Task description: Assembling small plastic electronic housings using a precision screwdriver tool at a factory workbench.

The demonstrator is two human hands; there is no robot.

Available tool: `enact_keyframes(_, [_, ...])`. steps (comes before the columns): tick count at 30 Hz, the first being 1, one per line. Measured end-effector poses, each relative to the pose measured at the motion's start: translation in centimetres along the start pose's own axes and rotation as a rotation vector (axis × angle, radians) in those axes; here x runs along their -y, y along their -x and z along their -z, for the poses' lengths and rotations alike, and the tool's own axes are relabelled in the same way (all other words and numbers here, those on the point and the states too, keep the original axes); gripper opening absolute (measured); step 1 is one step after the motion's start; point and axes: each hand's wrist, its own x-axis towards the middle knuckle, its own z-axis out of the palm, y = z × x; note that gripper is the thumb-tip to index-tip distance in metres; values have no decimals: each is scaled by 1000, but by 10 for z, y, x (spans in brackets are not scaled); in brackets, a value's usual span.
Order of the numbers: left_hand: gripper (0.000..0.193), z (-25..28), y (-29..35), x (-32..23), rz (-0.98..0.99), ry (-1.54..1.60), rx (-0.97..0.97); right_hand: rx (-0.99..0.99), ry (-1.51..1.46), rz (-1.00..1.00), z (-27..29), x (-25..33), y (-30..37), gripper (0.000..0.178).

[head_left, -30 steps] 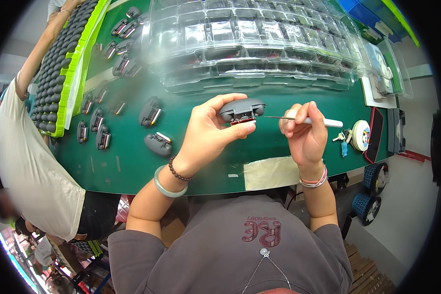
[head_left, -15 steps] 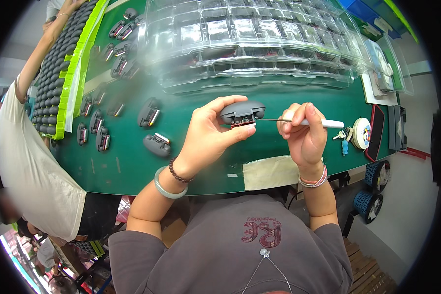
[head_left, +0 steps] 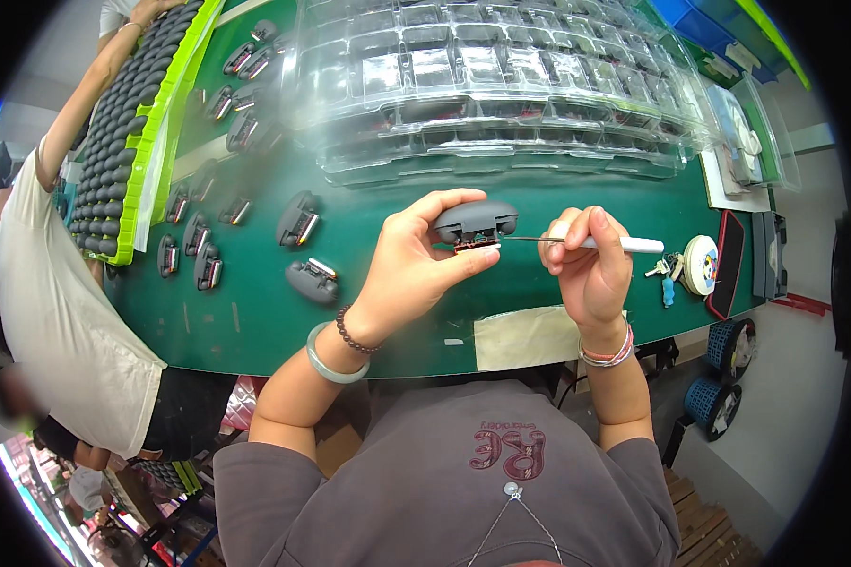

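Observation:
My left hand (head_left: pixel 414 255) grips a dark grey rounded plastic housing (head_left: pixel 475 220) above the green table, thumb below and fingers behind. A small circuit board with red edges shows in the open lower side facing me. Between the fingertips of my right hand (head_left: pixel 588 257) is a slim tool with a white handle (head_left: pixel 635 245) and a thin metal shaft. Its shaft points left at the housing's open side; I cannot tell whether the tip touches. On the table to the left lie similar grey housings, two of them nearest my left hand: one upright (head_left: pixel 299 218), one tilted (head_left: pixel 311 282).
Stacked clear plastic trays (head_left: pixel 501 104) fill the table's far side. At left stands a lime-green tray (head_left: pixel 142 180) of grey rounded parts, a co-worker's arm (head_left: pixel 78 109) beside it. A round pouch with keys (head_left: pixel 701 265) and a phone (head_left: pixel 725 265) lie at right. A beige cloth (head_left: pixel 525 338) lies near the front edge.
My left hand and the housing have shifted slightly right and down, and the housing has turned a little. The right hand with the tool stays nearly in place. The whole view has shifted slightly.

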Motion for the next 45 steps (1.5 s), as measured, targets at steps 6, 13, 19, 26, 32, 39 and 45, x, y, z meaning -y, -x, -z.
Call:
enact_keyframes(6, [45, 0, 2, 5, -54, -40, 4, -17, 5, -8, 1, -1, 3, 39])
enact_keyframes(13, [45, -1, -3, 0, -64, -18, -3, -18, 115, 49, -2, 1, 1, 38])
enact_keyframes(19, [43, 7, -2, -1, -95, -60, -13, -39, 93, 35, -8, -3, -1, 33])
enact_keyframes(26, [47, 5, 4, 6, -171, -91, 70, -158, 174, 86, -7, -7, 12, 34])
enact_keyframes(32, [46, -1, 9, 10, -257, 8, -7, -101, 190, 94, -6, -6, 12, 34])
enact_keyframes(39, [44, 8, -1, 4, -196, -86, -6, -27, -96, 58, 11, -9, 7, 29])
enact_keyframes(45, [48, 9, -1, -4, -32, 125, 46, 24, 155, 197, -10, -7, -4, 38])
